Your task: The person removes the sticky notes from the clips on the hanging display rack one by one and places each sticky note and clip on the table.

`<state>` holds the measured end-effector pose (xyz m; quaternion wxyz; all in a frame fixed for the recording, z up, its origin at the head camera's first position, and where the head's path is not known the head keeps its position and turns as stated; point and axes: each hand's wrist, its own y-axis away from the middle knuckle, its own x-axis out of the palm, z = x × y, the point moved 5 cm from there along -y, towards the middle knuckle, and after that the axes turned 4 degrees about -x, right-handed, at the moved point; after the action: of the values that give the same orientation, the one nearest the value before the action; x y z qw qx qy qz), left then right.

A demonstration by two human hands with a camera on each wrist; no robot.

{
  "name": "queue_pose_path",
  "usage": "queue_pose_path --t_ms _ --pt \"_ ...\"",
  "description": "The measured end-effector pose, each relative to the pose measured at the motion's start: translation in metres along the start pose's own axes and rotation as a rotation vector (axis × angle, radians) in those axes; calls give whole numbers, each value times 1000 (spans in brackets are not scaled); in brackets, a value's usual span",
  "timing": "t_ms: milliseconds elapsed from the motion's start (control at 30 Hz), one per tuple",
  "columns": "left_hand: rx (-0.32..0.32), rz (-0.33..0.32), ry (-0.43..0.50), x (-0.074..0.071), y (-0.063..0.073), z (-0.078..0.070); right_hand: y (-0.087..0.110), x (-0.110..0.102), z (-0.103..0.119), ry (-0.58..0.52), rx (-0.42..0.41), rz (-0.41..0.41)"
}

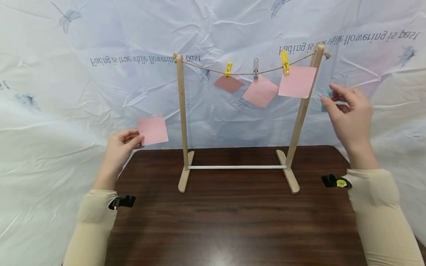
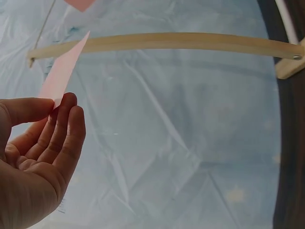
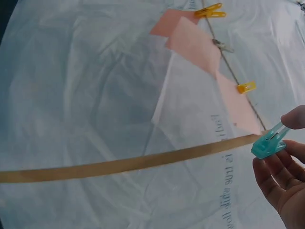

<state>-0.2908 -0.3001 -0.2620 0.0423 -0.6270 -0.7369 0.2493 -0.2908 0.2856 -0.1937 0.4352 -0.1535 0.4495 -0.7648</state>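
Note:
My left hand (image 1: pixel 124 145) pinches a pink square paper (image 1: pixel 153 130) by its lower corner, left of the wooden stand; in the left wrist view the paper (image 2: pixel 64 71) tilts up from thumb and fingers. Right of the stand, my right hand (image 1: pixel 353 114) holds a teal clothespin (image 3: pixel 269 142) between thumb and fingers. Three pink papers hang from a twine line (image 1: pixel 244 74): a darker one (image 1: pixel 229 84) under a yellow clothespin (image 1: pixel 228 69), one (image 1: pixel 261 92) under a grey clothespin (image 1: pixel 256 69), and one (image 1: pixel 297 82) under another yellow clothespin (image 1: pixel 284 62).
The wooden stand has a left post (image 1: pixel 182 111), a right post (image 1: pixel 304 107) and a white crossbar (image 1: pixel 237 167). It stands near the far edge of a dark brown table (image 1: pixel 229 218). Wrinkled printed sheeting (image 1: pixel 139 88) covers the back and sides.

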Motion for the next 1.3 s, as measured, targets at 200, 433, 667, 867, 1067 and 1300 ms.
queue_pose_path --t_ms 200,433,667,867,1067,1300 --pt "-87 21 -101 2 6 21 26 -5 -23 54 -23 17" --pt "-146 50 -109 2 15 54 53 -4 -54 151 43 96" --pt "-198 77 -123 5 17 79 73 4 -77 238 91 213" --pt "-179 106 -268 9 19 93 90 12 -105 316 159 378" --pt "-207 128 -296 11 25 110 110 18 -129 383 245 497" --pt "-295 158 -294 16 27 137 133 25 -151 449 326 635"
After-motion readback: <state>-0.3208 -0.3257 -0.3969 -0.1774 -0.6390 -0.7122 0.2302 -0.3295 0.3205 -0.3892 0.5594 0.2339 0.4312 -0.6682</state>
